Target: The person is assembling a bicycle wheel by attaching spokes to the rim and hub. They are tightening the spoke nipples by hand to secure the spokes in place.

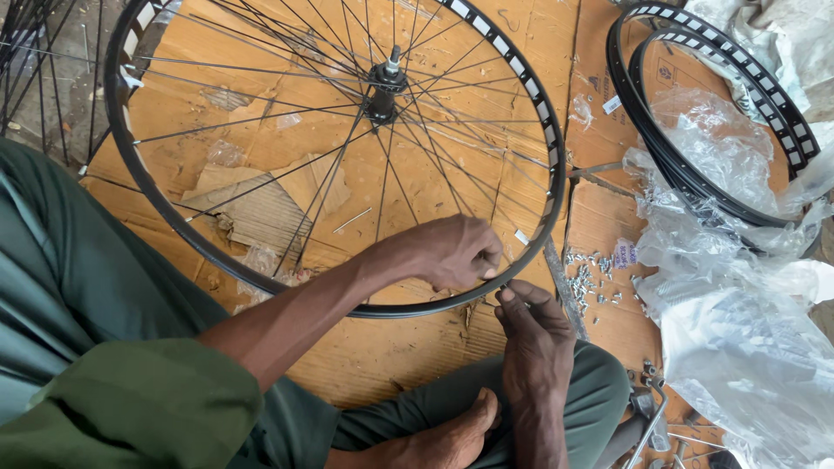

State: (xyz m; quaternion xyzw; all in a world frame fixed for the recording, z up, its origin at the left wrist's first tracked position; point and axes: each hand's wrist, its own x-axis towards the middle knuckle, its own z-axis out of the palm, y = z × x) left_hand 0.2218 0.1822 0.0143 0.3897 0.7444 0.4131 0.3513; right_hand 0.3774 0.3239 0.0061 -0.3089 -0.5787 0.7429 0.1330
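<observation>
Head view looks down on a person sitting cross-legged on the floor, green trousers and a bare foot nearest the camera. Just beyond the foot, the right hand rises from below with its fingertips pinched together on something small at the near edge of a black bicycle wheel rim; what it pinches is too small to tell. The left hand reaches in over the rim from the left, fingers curled and closed on the rim just beside the right. The wheel lies on flattened cardboard, spokes running up to the hub farther off. To the right, small metal nipples are scattered near crumpled clear plastic. Farthest right lie two bare black rims, stacked.
</observation>
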